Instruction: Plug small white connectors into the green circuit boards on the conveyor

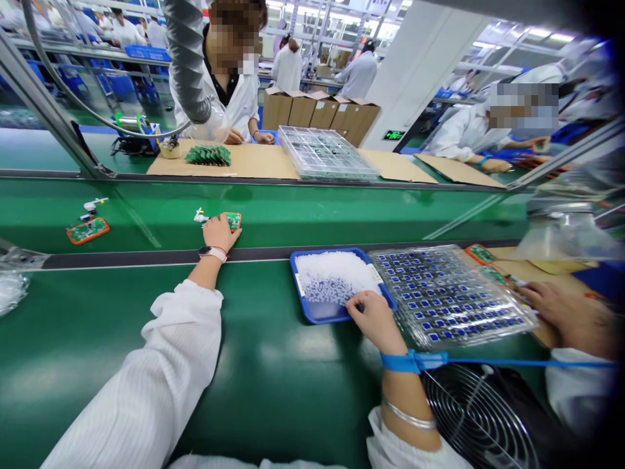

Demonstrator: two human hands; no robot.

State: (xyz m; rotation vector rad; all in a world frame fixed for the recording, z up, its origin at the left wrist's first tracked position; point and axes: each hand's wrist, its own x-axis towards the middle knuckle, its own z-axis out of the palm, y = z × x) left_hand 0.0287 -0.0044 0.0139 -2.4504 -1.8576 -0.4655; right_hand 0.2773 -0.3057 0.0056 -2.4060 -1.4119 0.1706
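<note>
Board (233, 220): small, green, orange-edged, laid flat on the belt (317, 215) just past the near bench (273, 365). Its left end is covered by the left hand (219, 233), fingers stretched and close together; whether an edge is pinched cannot be told. It is judged light, thin and stiff, with fragile parts on its face. It is best taken by the bare edges between thumb and fingertip, never pressed on top. On a smooth belt it is likely to slide before it lifts.

The right hand (374, 319) is set at the near rim of the blue tray (325, 312), fingers curled down toward the white parts (336, 270); whether any is held is hidden. The parts are judged tiny, loose and easily scattered.

A clear tray (449, 306) of blue pieces is seen touching the blue tray's right side, with another person's hand (569, 309) at its far end. A second board (88, 230) is noted well apart to the left.

Bench surface: green, glossy, bare in the middle. A fan (481, 417) is noted near the right wrist. Room: a factory line, white-coated people seated across the belt, cartons behind them.
</note>
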